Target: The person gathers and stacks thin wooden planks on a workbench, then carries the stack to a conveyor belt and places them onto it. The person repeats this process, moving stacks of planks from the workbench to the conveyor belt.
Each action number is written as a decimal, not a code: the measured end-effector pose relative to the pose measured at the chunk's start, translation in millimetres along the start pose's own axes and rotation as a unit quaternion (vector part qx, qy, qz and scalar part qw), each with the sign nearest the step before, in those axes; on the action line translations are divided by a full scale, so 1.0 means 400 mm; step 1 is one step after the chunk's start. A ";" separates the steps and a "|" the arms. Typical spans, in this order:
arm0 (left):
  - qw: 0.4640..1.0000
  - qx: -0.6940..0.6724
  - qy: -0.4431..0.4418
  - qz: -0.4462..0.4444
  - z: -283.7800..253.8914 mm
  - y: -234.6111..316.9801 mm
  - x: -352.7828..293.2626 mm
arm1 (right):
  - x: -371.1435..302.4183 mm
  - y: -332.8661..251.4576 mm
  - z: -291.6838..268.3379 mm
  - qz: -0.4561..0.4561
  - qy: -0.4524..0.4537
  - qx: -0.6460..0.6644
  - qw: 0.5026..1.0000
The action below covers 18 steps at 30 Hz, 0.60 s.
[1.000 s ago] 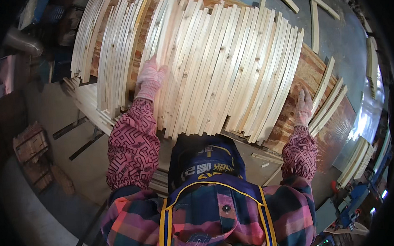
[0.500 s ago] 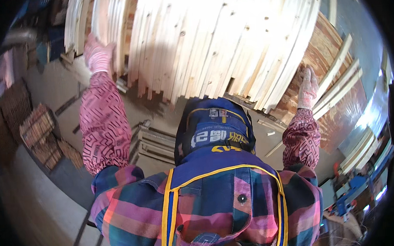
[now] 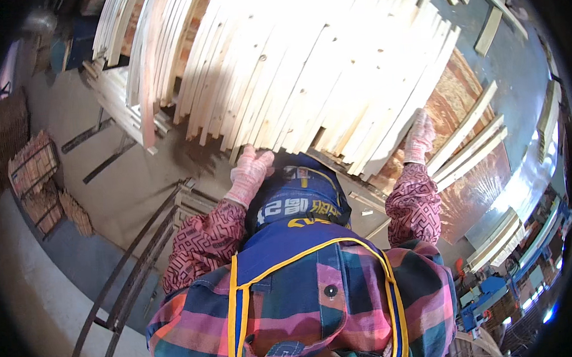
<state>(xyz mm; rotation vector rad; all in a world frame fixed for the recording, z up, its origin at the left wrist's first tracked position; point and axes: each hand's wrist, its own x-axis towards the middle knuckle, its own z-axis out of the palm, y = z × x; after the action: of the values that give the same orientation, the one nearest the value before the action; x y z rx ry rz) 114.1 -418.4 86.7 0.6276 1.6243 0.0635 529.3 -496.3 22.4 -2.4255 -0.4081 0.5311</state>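
Observation:
A wide row of pale wooden strips (image 3: 275, 83) lies side by side in front of me, their near ends uneven. My left hand (image 3: 251, 173), in a pinkish-white glove, is at these near ends, left of the middle. Its fingertips touch a strip end, with the thumb held apart. My right hand (image 3: 419, 137), gloved alike, rests flat with stretched fingers along the right side of the row. Neither hand wraps round a strip. Glare washes out the far part of the row.
More strips (image 3: 159, 50) stand in a separate group at the left. A patterned brown board (image 3: 458, 97) lies under the row's right side, with loose strips (image 3: 470, 148) on it. A dark metal frame (image 3: 121, 288) and bundled wood pieces (image 3: 33, 164) are at lower left.
My left hand has left the separate strips at the left and come right and nearer, to the row's near ends. My right hand stays beside the row's right edge.

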 end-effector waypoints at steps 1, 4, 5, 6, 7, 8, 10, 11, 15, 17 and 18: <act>0.916 0.389 0.078 0.068 0.003 0.010 0.001 | 0.011 0.005 -0.003 -0.015 -0.020 0.001 1.000; 0.902 0.427 -0.040 0.051 0.003 0.017 0.003 | 0.047 0.005 -0.026 -0.077 -0.043 -0.127 0.988; 0.861 0.497 -0.071 0.083 0.037 0.089 -0.063 | 0.061 -0.007 -0.048 -0.094 -0.058 -0.145 0.983; 0.822 0.548 -0.119 0.102 0.066 0.087 -0.061 | 0.083 -0.031 -0.074 -0.111 -0.070 -0.160 0.978; 0.776 0.597 -0.166 0.120 0.095 0.089 -0.054 | 0.108 -0.049 -0.100 -0.128 -0.081 -0.175 0.973; 0.695 0.676 -0.222 0.105 0.134 0.146 -0.058 | 0.144 -0.041 -0.128 -0.109 -0.116 -0.146 0.976; 0.778 0.594 -0.143 0.148 0.210 0.264 -0.041 | 0.188 -0.120 -0.183 -0.180 -0.149 -0.192 0.953; 0.833 0.497 -0.096 0.223 0.220 0.326 -0.028 | 0.201 -0.145 -0.210 -0.212 -0.164 -0.220 0.938; 0.817 0.320 0.091 0.471 0.350 0.466 0.248 | 0.252 -0.163 -0.125 -0.050 -0.032 0.218 0.974; 0.857 0.147 0.061 0.491 0.406 0.493 0.332 | 0.251 -0.164 -0.044 -0.098 0.041 0.209 0.972; 0.869 0.060 0.041 0.490 0.418 0.492 0.359 | 0.289 -0.113 -0.022 -0.091 0.042 0.224 0.969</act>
<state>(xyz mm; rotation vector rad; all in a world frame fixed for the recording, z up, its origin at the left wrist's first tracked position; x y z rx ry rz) 337.8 -243.1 6.2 1.5145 1.2406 0.7458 626.7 -419.3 25.4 -1.9457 -0.4187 0.3879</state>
